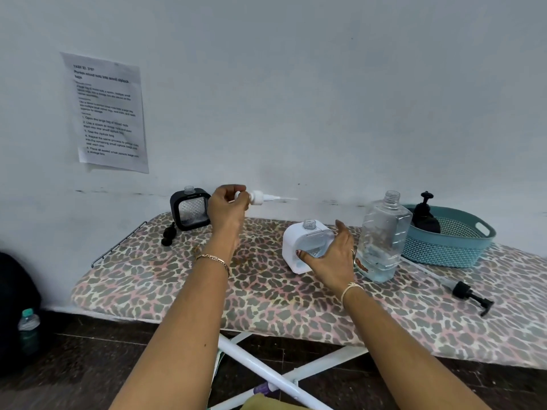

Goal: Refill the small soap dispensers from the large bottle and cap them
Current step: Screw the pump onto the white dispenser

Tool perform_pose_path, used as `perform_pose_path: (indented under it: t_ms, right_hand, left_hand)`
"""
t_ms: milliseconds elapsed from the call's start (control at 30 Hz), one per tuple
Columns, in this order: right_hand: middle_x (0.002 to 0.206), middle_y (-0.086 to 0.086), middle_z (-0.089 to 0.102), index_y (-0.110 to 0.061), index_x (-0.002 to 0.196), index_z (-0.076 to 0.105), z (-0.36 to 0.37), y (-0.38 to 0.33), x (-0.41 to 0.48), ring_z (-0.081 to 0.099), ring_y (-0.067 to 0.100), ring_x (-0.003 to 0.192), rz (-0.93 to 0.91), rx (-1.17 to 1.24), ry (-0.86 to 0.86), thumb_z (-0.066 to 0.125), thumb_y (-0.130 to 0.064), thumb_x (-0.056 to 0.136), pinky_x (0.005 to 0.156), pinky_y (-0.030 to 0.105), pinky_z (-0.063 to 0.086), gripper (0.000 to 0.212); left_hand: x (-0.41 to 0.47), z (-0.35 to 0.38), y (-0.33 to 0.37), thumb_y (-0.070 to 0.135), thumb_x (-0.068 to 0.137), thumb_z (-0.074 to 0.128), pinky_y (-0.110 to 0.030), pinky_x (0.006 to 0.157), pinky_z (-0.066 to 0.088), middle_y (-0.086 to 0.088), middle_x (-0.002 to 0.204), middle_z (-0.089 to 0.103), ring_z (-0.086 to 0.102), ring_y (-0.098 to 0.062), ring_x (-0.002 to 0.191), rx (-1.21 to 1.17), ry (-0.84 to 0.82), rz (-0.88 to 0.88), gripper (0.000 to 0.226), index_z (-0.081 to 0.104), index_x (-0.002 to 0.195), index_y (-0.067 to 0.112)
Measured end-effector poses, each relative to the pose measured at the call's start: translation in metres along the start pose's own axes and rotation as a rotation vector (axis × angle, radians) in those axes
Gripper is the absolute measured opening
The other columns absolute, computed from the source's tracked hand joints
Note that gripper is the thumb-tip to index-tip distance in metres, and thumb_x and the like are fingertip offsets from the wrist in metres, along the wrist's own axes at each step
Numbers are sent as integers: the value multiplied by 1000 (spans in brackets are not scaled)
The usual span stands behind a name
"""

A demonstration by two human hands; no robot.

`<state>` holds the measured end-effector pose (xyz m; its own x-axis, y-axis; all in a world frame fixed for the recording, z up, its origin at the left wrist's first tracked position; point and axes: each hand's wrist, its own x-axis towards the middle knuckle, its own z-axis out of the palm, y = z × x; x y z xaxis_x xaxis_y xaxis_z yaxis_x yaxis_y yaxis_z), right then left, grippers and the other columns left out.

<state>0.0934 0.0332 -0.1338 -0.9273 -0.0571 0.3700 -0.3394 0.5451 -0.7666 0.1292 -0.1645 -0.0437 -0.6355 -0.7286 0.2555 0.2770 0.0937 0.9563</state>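
Observation:
My left hand point(226, 210) holds a white pump cap point(257, 197) up in the air, its tube pointing right. The white square dispenser point(299, 247) stands uncapped on the leopard-print board, and my right hand point(331, 255) wraps round its right side. The large clear bottle point(381, 236) stands open just right of that hand, with a little liquid at the bottom. A black square dispenser point(191, 210) stands uncapped at the back left, behind my left hand. Its black pump point(169, 233) lies beside it.
A teal basket point(450, 247) at the right holds a black pump bottle point(424, 216). A black pump with a tube point(470, 294) lies on the board point(266, 291) near the front right. A paper sheet point(108, 112) hangs on the wall. A water bottle point(29, 329) stands on the floor at left.

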Motion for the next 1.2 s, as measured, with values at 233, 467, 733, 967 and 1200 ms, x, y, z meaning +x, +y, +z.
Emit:
perform_pose_path:
  t_ms: [233,467,733,967,1200]
  right_hand:
    - [139,7,39,-12,141,32,-17,-9,4,38,24,131,-39,56,-6,83,-27,73,108,35,34,86]
    - [146,7,37,-10,144,31,-27,-13,10,37,23,135,-83,36,-36,68,-14,87,111,31,30,67]
    - [144,0,46,-17,143,38,-24,-20,25,42,19,132,-151,79,-98,53,-13,97,109,32,33,49]
    - [140,2,53,-12,141,43,-22,-30,42,45,20,132,-165,129,-150,45,-11,100,110,36,36,42]
    - [130,0,59,-13,137,48,-23,-30,54,53,12,121,-122,281,-154,57,-25,96,100,29,42,43]
  left_hand:
    - [-11,19,23,9,79,65,-26,70,51,-2,83,67,59,-15,73,188,-173,155,14,69,85,21]
    - [-19,33,28,7,78,63,-7,58,39,5,86,65,57,-7,76,380,-220,279,17,71,91,13]
    - [-14,57,31,7,79,62,-16,67,44,3,92,66,60,-12,85,543,-375,335,20,70,96,13]
    - [-13,89,18,10,84,63,-19,79,45,-2,107,70,63,-14,96,620,-513,365,22,69,105,14]
    - [-10,99,9,19,83,72,-3,67,39,1,104,71,59,-6,85,520,-532,360,26,71,109,16]
